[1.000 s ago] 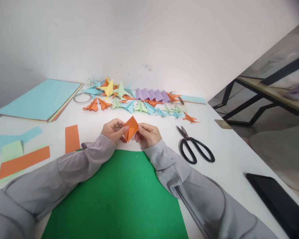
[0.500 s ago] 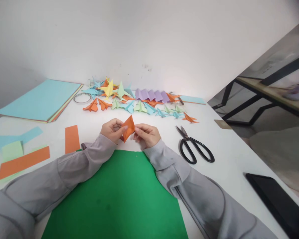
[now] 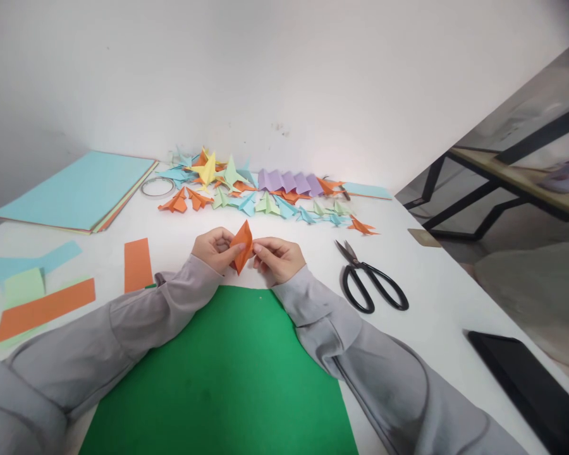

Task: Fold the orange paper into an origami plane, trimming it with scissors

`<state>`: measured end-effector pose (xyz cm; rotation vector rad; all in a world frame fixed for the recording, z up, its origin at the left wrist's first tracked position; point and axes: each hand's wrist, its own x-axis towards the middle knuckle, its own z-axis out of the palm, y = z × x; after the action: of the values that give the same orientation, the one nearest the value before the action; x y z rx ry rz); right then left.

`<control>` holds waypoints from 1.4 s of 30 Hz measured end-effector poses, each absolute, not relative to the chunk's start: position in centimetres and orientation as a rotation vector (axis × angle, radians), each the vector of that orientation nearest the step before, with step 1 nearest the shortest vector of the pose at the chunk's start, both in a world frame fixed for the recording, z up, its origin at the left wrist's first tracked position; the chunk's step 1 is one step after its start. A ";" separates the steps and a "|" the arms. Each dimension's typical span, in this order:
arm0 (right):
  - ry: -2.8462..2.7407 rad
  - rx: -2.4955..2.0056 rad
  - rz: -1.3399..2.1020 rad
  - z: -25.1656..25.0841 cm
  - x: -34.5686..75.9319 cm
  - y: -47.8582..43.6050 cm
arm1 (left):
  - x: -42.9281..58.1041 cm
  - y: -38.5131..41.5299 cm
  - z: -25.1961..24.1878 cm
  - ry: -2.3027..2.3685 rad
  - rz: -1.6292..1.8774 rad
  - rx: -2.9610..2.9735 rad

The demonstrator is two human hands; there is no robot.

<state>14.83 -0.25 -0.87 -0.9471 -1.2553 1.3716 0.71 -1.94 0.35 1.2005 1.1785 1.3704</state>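
A small folded orange paper piece (image 3: 242, 243) stands on edge between both my hands, just above the far edge of a green sheet (image 3: 227, 373). My left hand (image 3: 214, 248) pinches its left side with curled fingers. My right hand (image 3: 277, 258) pinches its right side, thumb and fingertips pressed on the fold. Both grey sleeves lie across the green sheet. The paper's lower tip is partly hidden behind my fingers.
Black scissors (image 3: 372, 284) lie right of my hands. Several folded paper figures (image 3: 260, 193) line the wall, with a tape ring (image 3: 157, 186). A stack of coloured sheets (image 3: 78, 189) sits far left, orange strips (image 3: 45, 308) near left, a black tablet (image 3: 531, 385) at right.
The orange piece has been squeezed narrower between my hands, from a wide diamond to a thin upright shape. My right hand has shifted slightly left towards my left hand.
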 end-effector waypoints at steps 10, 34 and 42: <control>-1.415 -0.844 1.417 -1.3 15.1 -0.3 | 0.5 -1.7 0.3 1.177 1.371 1.337; -1.800 -1.087 1.039 -2.0 15.2 -0.6 | 0.2 -1.6 -0.4 1.005 1.539 2.005; -1.735 -1.096 1.107 -2.1 15.4 -0.5 | 0.1 -1.5 -0.5 0.986 1.494 1.747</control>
<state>15.37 -0.46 -2.10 -1.0964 -1.7351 1.1069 0.09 -1.49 -0.53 1.7472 0.9862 1.4943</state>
